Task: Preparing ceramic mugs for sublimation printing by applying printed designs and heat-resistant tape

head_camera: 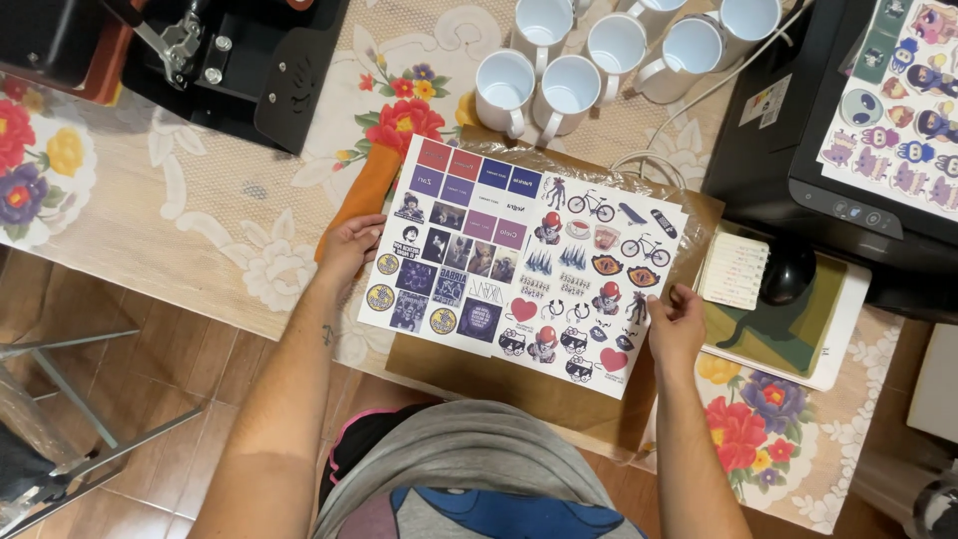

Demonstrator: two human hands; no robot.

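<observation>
Both hands are pinching the printed sticker sheet (519, 265) flat over the brown board (559, 384) on the table (200, 200), left hand (351, 245) and right hand (675, 321) clamping opposite edges, white mugs (589, 65) waiting untouched.

Both hands (351, 245) (677, 319) forward, fingers curled
</observation>
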